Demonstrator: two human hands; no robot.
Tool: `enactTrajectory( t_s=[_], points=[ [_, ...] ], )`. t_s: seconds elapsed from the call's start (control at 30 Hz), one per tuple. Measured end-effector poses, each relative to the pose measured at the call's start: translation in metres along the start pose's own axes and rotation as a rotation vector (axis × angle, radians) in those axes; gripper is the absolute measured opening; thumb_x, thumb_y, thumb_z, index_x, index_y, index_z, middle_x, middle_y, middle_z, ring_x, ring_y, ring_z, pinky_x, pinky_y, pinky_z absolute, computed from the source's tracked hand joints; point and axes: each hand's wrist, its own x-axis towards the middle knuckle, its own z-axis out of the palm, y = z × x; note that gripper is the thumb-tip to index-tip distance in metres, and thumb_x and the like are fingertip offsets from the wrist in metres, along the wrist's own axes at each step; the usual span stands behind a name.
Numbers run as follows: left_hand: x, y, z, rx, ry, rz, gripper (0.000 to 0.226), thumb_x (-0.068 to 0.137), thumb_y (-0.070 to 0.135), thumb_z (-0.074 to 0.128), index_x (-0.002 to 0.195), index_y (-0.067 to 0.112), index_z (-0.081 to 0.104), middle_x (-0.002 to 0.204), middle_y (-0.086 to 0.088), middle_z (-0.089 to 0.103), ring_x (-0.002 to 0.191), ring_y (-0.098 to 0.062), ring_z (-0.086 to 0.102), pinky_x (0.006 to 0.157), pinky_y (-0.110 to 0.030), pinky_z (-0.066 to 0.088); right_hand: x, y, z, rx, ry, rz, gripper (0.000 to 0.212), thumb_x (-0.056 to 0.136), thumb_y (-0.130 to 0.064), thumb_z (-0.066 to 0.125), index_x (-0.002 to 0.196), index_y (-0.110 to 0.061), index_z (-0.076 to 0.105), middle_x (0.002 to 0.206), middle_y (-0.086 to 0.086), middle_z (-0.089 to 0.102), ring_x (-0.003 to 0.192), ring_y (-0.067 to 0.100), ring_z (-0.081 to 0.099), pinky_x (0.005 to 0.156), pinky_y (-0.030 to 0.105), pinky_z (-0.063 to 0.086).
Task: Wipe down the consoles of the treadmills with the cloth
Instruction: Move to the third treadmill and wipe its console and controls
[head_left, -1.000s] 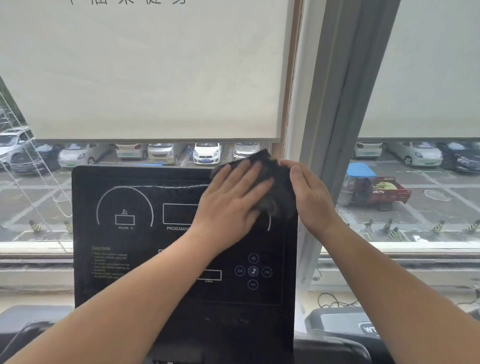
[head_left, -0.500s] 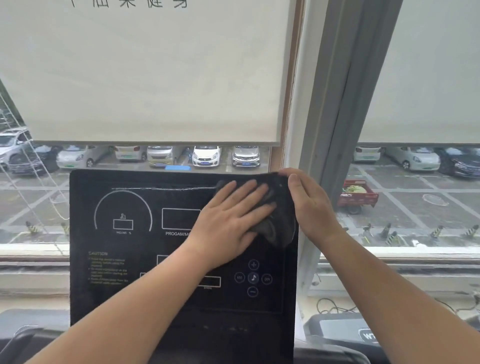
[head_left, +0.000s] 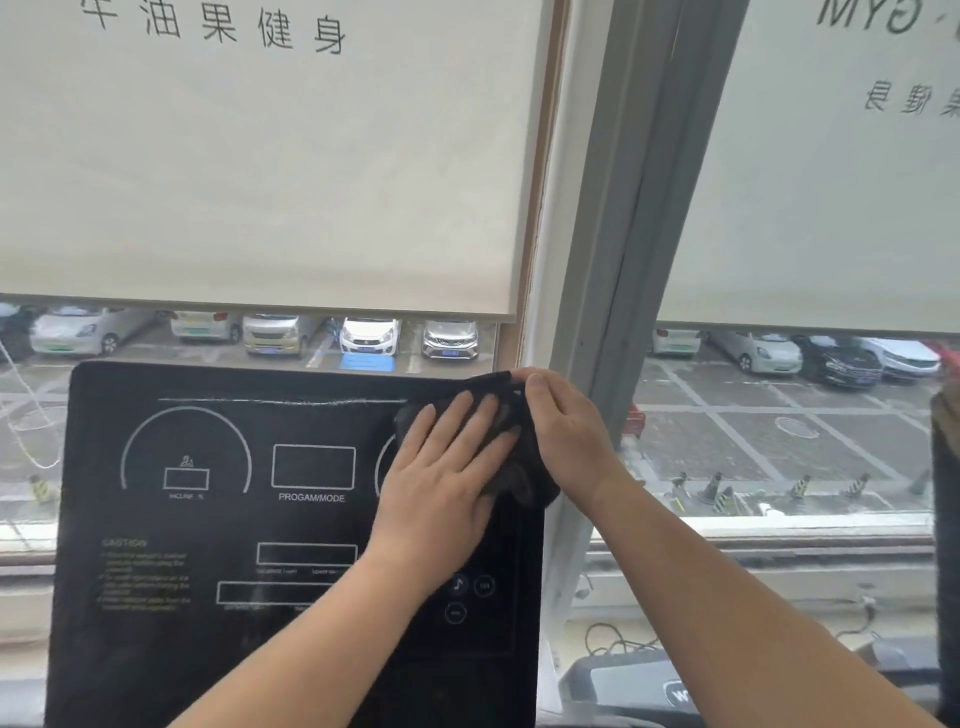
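Observation:
A flat black treadmill console (head_left: 208, 519) with white dial outlines and a "PROGAM/MODE" box stands in front of me. A dark cloth (head_left: 519, 478) lies against its upper right corner. My left hand (head_left: 447, 467) presses flat on the cloth with fingers spread. My right hand (head_left: 566, 431) pinches the cloth's right edge at the console's top right corner. A thin pale streak runs along the console's top, left of the cloth.
Behind the console is a window with cream roller blinds (head_left: 260, 156) and a grey frame post (head_left: 613, 260). A parking lot with cars shows below the blinds. Another treadmill's front (head_left: 649, 686) and cables lie at the lower right.
The view has tilted up, so the console sits lower in frame. Both hands stay on the cloth at the upper right corner, with the left hand sliding slightly down-right over it.

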Motion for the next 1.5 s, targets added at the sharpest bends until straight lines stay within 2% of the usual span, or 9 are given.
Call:
enactTrajectory(
  t_s=[0.07, 0.2, 0.4, 0.47, 0.7, 0.93, 1.2, 1.37, 1.5],
  points=[
    [-0.015, 0.017, 0.009, -0.004, -0.009, 0.051, 0.061, 0.086, 0.032, 0.065, 0.147, 0.029, 0.054, 0.163, -0.001, 0.04, 0.153, -0.028, 0.033, 0.124, -0.05, 0.024, -0.001, -0.001, -0.001, -0.017, -0.011, -0.004, 0.033, 0.11, -0.035, 0.04, 0.118, -0.033, 0.071, 0.117, -0.021, 0.069, 0.112, -0.007, 0.058, 0.097, 0.017, 0.043],
    [-0.009, -0.024, -0.006, 0.116, -0.191, 0.579, 0.063, 0.087, 0.04, 0.062, 0.149, 0.038, 0.048, 0.165, 0.005, 0.036, 0.155, -0.021, 0.029, 0.125, -0.046, 0.016, 0.0, -0.002, 0.0, -0.055, -0.005, -0.009, 0.033, 0.109, -0.035, 0.04, 0.12, -0.031, 0.071, 0.119, -0.019, 0.068, 0.111, -0.003, 0.058, 0.095, 0.012, 0.04],
    [0.01, -0.026, -0.013, -0.001, 0.085, -0.105, 0.057, 0.091, 0.029, 0.062, 0.147, 0.027, 0.055, 0.163, -0.001, 0.04, 0.153, -0.027, 0.033, 0.126, -0.052, 0.022, 0.0, 0.003, 0.006, -0.07, 0.015, -0.052, 0.032, 0.109, -0.039, 0.039, 0.118, -0.033, 0.07, 0.112, -0.018, 0.07, 0.107, -0.002, 0.062, 0.094, 0.023, 0.048],
    [-0.011, -0.001, 0.0, -0.02, 0.074, -0.109, 0.058, 0.091, 0.028, 0.061, 0.148, 0.027, 0.054, 0.164, -0.002, 0.039, 0.154, -0.029, 0.032, 0.125, -0.053, 0.023, 0.0, 0.005, 0.006, -0.084, 0.026, -0.06, 0.033, 0.11, -0.038, 0.039, 0.12, -0.032, 0.069, 0.114, -0.018, 0.069, 0.108, -0.003, 0.061, 0.092, 0.02, 0.046],
    [-0.038, -0.02, -0.003, 0.078, -0.269, 0.678, 0.055, 0.091, 0.034, 0.055, 0.146, 0.034, 0.052, 0.165, 0.003, 0.036, 0.156, -0.021, 0.026, 0.129, -0.044, 0.007, -0.003, 0.009, 0.006, -0.091, 0.026, -0.094, 0.029, 0.108, -0.033, 0.045, 0.125, -0.032, 0.068, 0.123, -0.02, 0.067, 0.115, -0.003, 0.058, 0.098, 0.015, 0.043],
    [-0.009, -0.017, -0.005, -0.023, 0.089, -0.069, 0.053, 0.092, 0.024, 0.059, 0.145, 0.024, 0.058, 0.162, -0.003, 0.043, 0.152, -0.028, 0.034, 0.125, -0.053, 0.023, -0.004, 0.012, 0.01, -0.073, 0.038, -0.108, 0.027, 0.107, -0.029, 0.046, 0.125, -0.03, 0.066, 0.122, -0.018, 0.065, 0.113, -0.006, 0.058, 0.099, 0.017, 0.044],
    [-0.047, -0.031, 0.002, 0.065, -0.199, 0.593, 0.055, 0.093, 0.034, 0.054, 0.148, 0.031, 0.052, 0.166, 0.001, 0.035, 0.156, -0.023, 0.027, 0.128, -0.047, 0.016, -0.014, 0.016, 0.005, -0.1, -0.021, -0.092, 0.036, 0.111, -0.031, 0.039, 0.144, -0.035, 0.055, 0.151, -0.015, 0.047, 0.141, -0.003, 0.04, 0.124, 0.032, 0.03],
    [-0.036, -0.031, -0.002, 0.004, 0.061, 0.035, 0.055, 0.091, 0.025, 0.063, 0.146, 0.025, 0.058, 0.162, -0.003, 0.042, 0.153, -0.027, 0.035, 0.124, -0.052, 0.025, -0.055, 0.049, 0.015, 0.166, -0.021, 0.223, 0.051, 0.109, -0.05, 0.035, 0.158, -0.049, 0.024, 0.163, -0.02, 0.031, 0.147, 0.004, 0.033, 0.124, 0.037, 0.027],
    [-0.076, 0.01, 0.018, -0.063, 0.009, 0.037, 0.057, 0.09, 0.023, 0.063, 0.146, 0.025, 0.057, 0.163, -0.003, 0.041, 0.153, -0.027, 0.033, 0.125, -0.051, 0.024, -0.083, 0.08, 0.022, 0.259, -0.047, 0.483, 0.038, 0.104, -0.05, 0.039, 0.114, -0.033, 0.071, 0.119, -0.004, 0.075, 0.117, 0.018, 0.067, 0.102, 0.044, 0.053]
  ],
)
